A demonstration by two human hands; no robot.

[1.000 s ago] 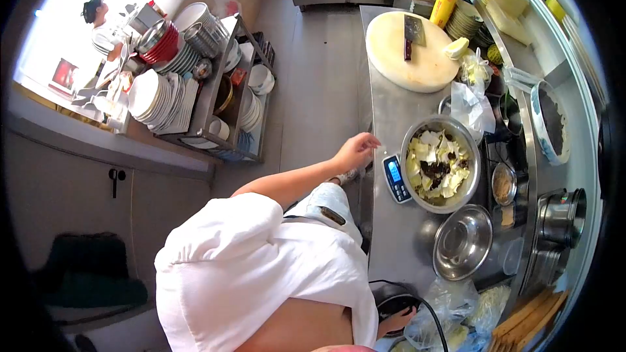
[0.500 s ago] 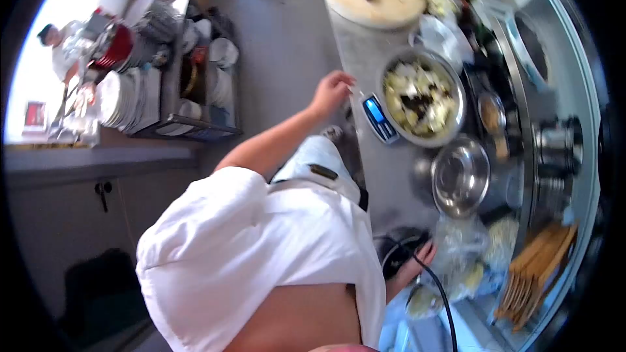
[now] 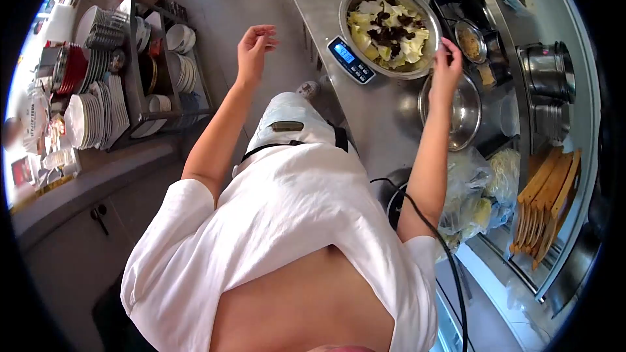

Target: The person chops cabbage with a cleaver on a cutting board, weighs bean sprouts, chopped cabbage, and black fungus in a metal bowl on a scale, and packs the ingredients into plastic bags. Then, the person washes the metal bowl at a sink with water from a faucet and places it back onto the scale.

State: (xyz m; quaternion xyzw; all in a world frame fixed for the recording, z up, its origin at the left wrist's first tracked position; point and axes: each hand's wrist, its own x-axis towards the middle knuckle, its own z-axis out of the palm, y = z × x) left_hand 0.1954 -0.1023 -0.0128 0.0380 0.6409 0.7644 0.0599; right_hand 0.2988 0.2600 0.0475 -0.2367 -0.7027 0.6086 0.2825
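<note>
A large metal bowl (image 3: 347,21) holds torn pale cabbage leaves (image 3: 375,42) with dark reddish-brown pieces (image 3: 394,31) on top. Against its near left side sits a digital scale (image 3: 351,60) with a lit blue display. My right hand (image 3: 447,65) is at the bowl's right rim, fingers apart and bent; whether they touch the rim I cannot tell. Below that arm lies an empty steel bowl (image 3: 468,114), partly covered by the wrist. My left hand (image 3: 257,49) hangs over the floor left of the counter, fingers loosely bent and holding nothing.
Plastic bags of vegetables (image 3: 466,186) lie right of my forearm. A black cable (image 3: 433,228) crosses near my right elbow. Wooden boards (image 3: 544,202) stand in a rack at right. Stacked plates (image 3: 98,117) fill the left shelf. The steel counter (image 3: 385,114) runs between.
My right hand has moved from the black round object near the bags up to the cabbage bowl's rim. My left hand has drawn away from the counter. The camera view has shifted.
</note>
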